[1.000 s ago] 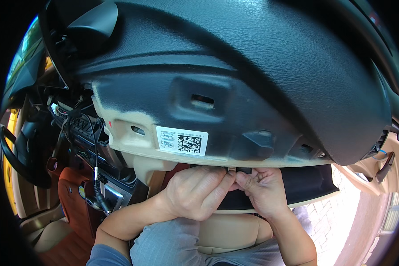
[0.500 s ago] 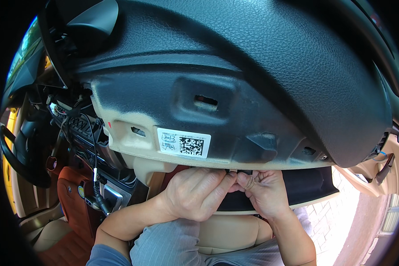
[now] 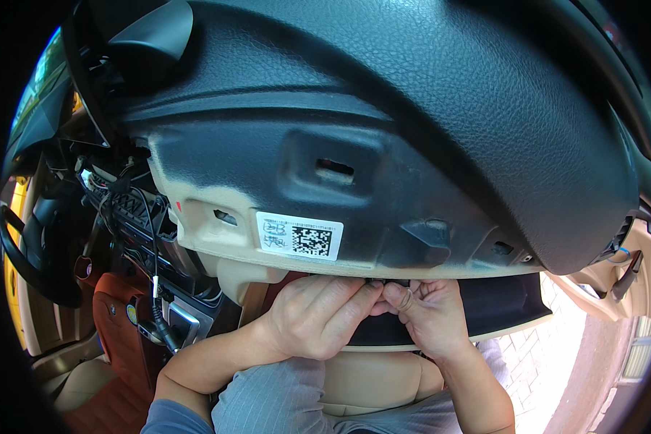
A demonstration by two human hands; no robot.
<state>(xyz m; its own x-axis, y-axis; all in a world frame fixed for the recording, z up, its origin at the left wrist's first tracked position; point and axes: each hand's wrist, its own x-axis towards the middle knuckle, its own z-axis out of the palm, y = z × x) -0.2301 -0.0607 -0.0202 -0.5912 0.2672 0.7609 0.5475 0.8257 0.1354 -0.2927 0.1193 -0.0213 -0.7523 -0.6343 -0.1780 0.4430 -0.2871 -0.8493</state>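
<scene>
My left hand (image 3: pixel 318 315) and my right hand (image 3: pixel 435 311) meet just under the lower edge of the car dashboard (image 3: pixel 246 155), at the open glove box (image 3: pixel 506 307). The fingers of both are bent and pinched close together, tips nearly touching. Between and above the fingertips a small dark part shows at the panel's underside; its kind is too hidden to tell. The dashboard face is bare black and beige, with slots and a white label (image 3: pixel 299 236) on it.
At the left, loose cables (image 3: pixel 152 246) hang from the opened centre console (image 3: pixel 134 210). Beyond are the steering wheel (image 3: pixel 32 253) and a red-brown seat (image 3: pixel 116 318). A beige door (image 3: pixel 611 278) stands open at the right above pale paving (image 3: pixel 550 354). My knees are below the glove box.
Both hands stay in the same place under the dashboard edge. My right fingers have shifted very slightly, and less of the small dark part shows between the hands.
</scene>
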